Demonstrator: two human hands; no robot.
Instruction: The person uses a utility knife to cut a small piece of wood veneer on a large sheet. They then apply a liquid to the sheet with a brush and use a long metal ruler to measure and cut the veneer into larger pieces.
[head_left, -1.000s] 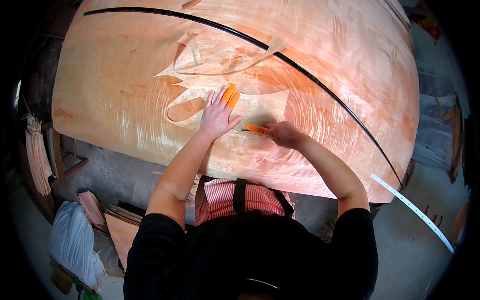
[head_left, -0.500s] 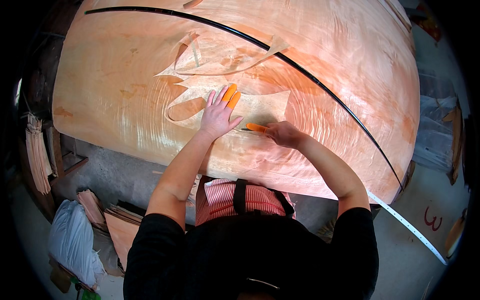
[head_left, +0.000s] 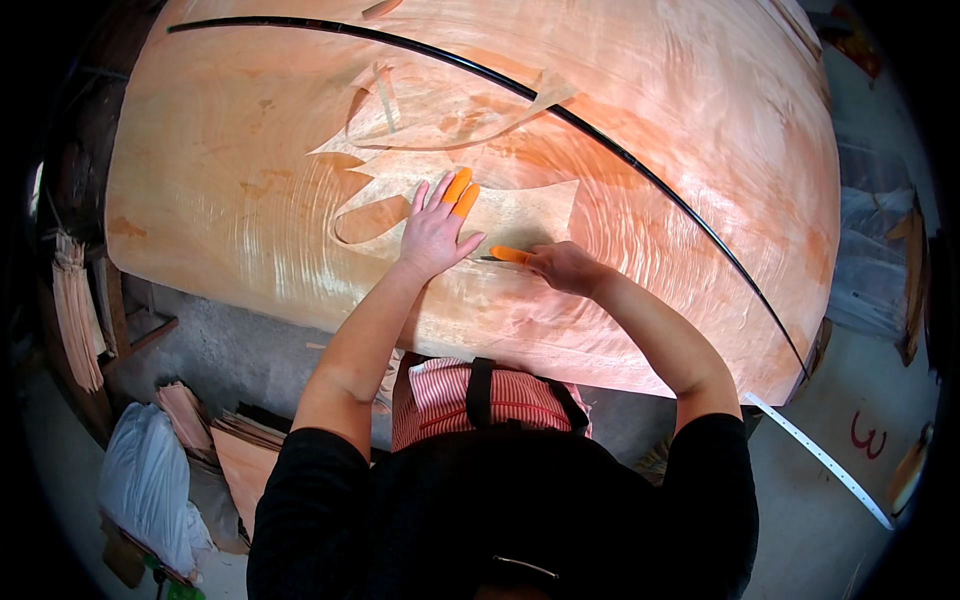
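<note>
My left hand (head_left: 430, 240) lies flat, fingers spread, on a pale, thin piece of wood veneer (head_left: 530, 210) with jagged ends. Orange finger covers sit on two of its fingers. To its right, my right hand (head_left: 568, 268) is closed on a small knife, and an orange cover is on its stretched index finger. Only the dark thin blade (head_left: 487, 259) shows, at the near edge of the pale piece; the handle is hidden in the hand. Beneath everything spreads a large, wavy veneer sheet (head_left: 220, 190).
A long black flexible strip (head_left: 620, 152) curves across the sheet beyond my hands. Thin veneer scraps (head_left: 430, 132) lie beneath its middle. A white perforated strip (head_left: 815, 452) hangs off the right near corner. Veneer stacks (head_left: 245, 465) and a pale plastic bag (head_left: 148, 480) stand at lower left.
My right hand and the blade have shifted very slightly left along the pale piece's near edge. My left hand stays pressed in place.
</note>
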